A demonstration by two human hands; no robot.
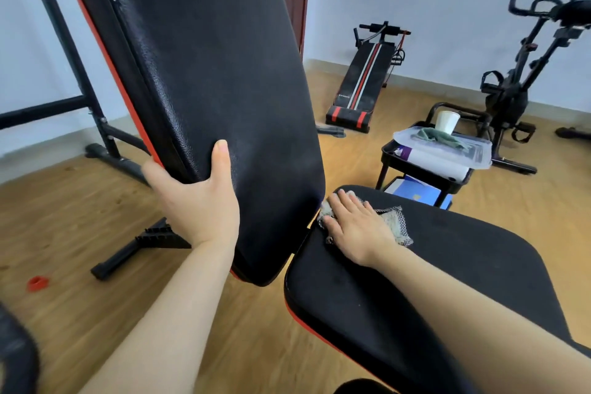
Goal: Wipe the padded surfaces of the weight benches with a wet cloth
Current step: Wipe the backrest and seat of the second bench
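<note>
A weight bench fills the view: its black padded backrest (pixel 208 57) with a red edge is tilted up, and its black seat pad (pixel 447 272) lies flat at the right. My left hand (pixel 198 198) grips the backrest's lower left edge, thumb on the front face. My right hand (pixel 355 227) lies flat, palm down, pressing a pale mesh cloth (pixel 396 224) onto the seat pad's far end, right beside the gap to the backrest. Part of the cloth is hidden under the hand.
The bench's black frame legs (pixel 128 253) stand on a wooden floor. A small black cart (pixel 425 169) behind the seat carries a clear tray, a green rag and a paper cup. A sit-up bench (pixel 361 86) and exercise bike (pixel 511 86) stand by the far wall. A red cap (pixel 37 283) lies on the floor.
</note>
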